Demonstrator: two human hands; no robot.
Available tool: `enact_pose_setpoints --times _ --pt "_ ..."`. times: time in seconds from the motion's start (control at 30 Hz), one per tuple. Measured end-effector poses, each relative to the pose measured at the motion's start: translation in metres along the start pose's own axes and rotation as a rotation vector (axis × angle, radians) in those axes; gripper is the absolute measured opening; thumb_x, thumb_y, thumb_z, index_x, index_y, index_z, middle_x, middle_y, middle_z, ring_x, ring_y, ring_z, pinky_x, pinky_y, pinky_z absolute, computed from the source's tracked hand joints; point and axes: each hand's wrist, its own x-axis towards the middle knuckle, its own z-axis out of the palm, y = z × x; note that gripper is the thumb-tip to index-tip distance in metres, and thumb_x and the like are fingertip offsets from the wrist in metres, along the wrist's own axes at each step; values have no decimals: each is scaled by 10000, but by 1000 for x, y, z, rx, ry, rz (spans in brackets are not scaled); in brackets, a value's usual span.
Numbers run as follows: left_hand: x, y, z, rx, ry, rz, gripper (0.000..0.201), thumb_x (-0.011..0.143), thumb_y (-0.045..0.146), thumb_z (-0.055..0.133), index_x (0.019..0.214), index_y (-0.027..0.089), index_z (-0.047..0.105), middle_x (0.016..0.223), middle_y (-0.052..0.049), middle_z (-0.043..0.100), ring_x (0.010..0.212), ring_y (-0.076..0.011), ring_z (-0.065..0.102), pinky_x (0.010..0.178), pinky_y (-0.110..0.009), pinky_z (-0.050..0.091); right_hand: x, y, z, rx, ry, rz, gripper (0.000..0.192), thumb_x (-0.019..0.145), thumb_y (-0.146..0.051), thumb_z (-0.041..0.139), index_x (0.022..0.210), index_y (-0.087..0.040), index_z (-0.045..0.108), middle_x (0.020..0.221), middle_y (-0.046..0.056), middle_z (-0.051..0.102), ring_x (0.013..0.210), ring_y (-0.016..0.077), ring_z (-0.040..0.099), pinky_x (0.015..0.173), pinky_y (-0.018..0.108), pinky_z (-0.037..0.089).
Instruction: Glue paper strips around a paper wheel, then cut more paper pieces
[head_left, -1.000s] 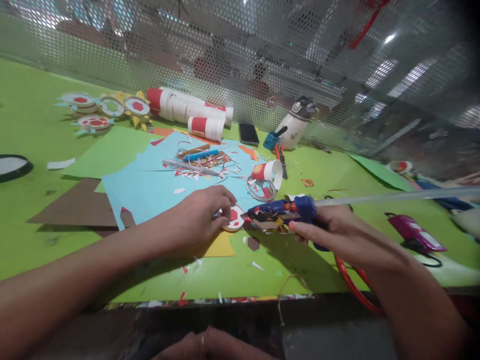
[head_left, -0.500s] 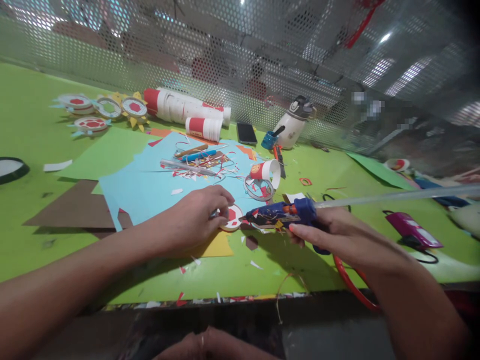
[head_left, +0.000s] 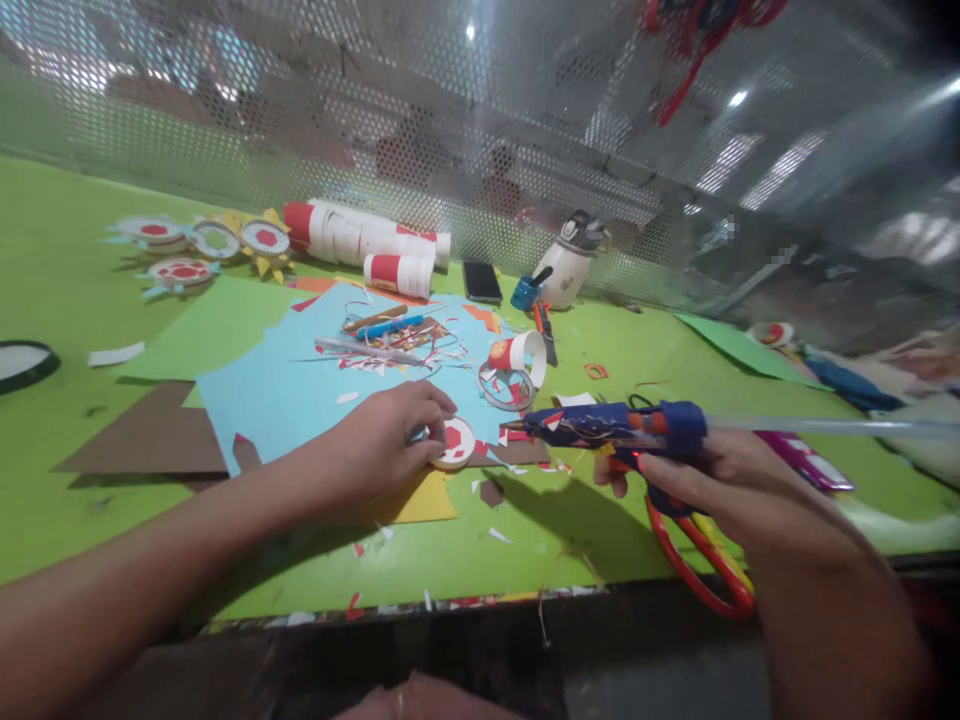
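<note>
Head view: left hand [head_left: 390, 435] pinches paper disc [head_left: 452, 443] flat on blue sheet [head_left: 300, 385]. Right hand [head_left: 697, 480] wraps glue gun [head_left: 615, 425], nozzle just beside disc. Advice: steady disc; bring nozzle close; squeeze sparingly.

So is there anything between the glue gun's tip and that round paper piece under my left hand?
Nothing visible. The glue gun in the right hand points at the round paper piece under the left hand, with only scrap-littered table between.
</note>
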Motion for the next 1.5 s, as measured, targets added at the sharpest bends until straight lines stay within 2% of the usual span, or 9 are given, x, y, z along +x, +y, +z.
enact_pose_setpoints --times 0.1,0.23,0.47,0.57,0.87,1.07,1.17,1.33,1.5 --pt "-1 1 2 -13 26 -2 168 796 187 501 681 179 622 1120 -90 637 1036 -224 595 873 -353 468 -8 5 -12 -89 271 -50 352 824 -553 583 826 -225 712 884 69 739 830 276 653 700 364 501" --pt "0 1 4 -23 70 -29 179 789 215 510 644 186 611 1127 -79 643 987 -226 620 820 -351 494 7 15 -26 -517 644 -188 210 872 -410 570 906 -213 633 830 69 678 799 266 623 719 387 491" --pt "2 -5 0 -18 70 35 179 801 237 504 704 187 646 1158 -109 644 1039 -267 612 897 -444 476 59 72 -20 -739 345 -279 274 779 -140 630 1052 -155 642 962 98 651 861 235 623 799 381 507" --pt "2 -7 -2 -18 90 24 177 802 259 516 710 188 649 1168 -110 643 1069 -276 597 922 -466 463 64 90 -14 -787 214 -281 232 819 -193 656 1047 -150 635 1035 80 644 936 221 616 839 407 501" --pt "2 -4 -3 -40 121 9 169 795 283 540 737 181 662 1158 -97 648 1069 -259 592 958 -449 444 62 90 -19 -801 98 -299 312 788 -194 688 1092 -137 656 1124 153 637 1050 277 597 918 442 481" --pt "4 6 -1 -176 87 -78 158 746 298 591 699 181 686 1137 -77 661 1059 -256 603 971 -432 434 44 58 -18 -690 180 -369 276 843 -262 609 1061 -107 677 1073 186 662 1007 306 610 897 467 465" --pt "6 10 1 -236 66 -135 174 739 316 602 682 178 691 1157 -93 656 1042 -262 612 966 -448 433 32 20 -2 -604 230 -400 210 894 -307 554 949 -157 690 927 107 694 862 232 639 803 371 488" --pt "8 12 1 -264 91 -194 163 704 321 636 660 179 703 1170 -103 653 1087 -281 592 991 -456 404 34 -31 44 -160 11 -308 139 850 -209 586 839 -143 708 798 54 683 696 158 597 652 288 460" --pt "5 9 -1 -359 97 -200 180 692 347 655 663 183 723 1171 -105 649 1087 -291 588 966 -457 420 55 -40 74 -12 -76 -190 159 835 -184 570 798 -112 706 681 37 649 609 133 532 565 264 424"
